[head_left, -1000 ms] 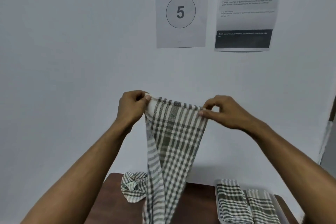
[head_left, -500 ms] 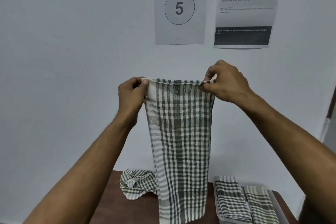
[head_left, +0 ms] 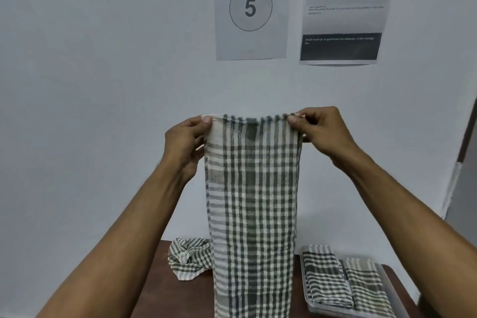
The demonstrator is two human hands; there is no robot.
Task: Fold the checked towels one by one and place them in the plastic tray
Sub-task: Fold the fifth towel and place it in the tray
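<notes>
A green-and-white checked towel (head_left: 254, 209) hangs straight down in front of me, above the brown table. My left hand (head_left: 184, 144) pinches its top left corner and my right hand (head_left: 321, 131) pinches its top right corner, so the upper edge is stretched level between them. The towel's lower end runs out of the bottom of the view. A crumpled checked towel (head_left: 187, 259) lies on the table behind it to the left. At the right a clear plastic tray (head_left: 304, 289) holds two folded checked towels (head_left: 325, 280) side by side.
The brown table (head_left: 160, 289) stands against a pale wall. Two printed sheets hang on the wall, one reading "WORKSTATION 5" (head_left: 250, 8). A dark vertical edge (head_left: 467, 131) shows at the far right.
The towel has gone from a bunched, narrow drape to a flat panel hanging straight. My hands moved apart and stretched the top edge level.
</notes>
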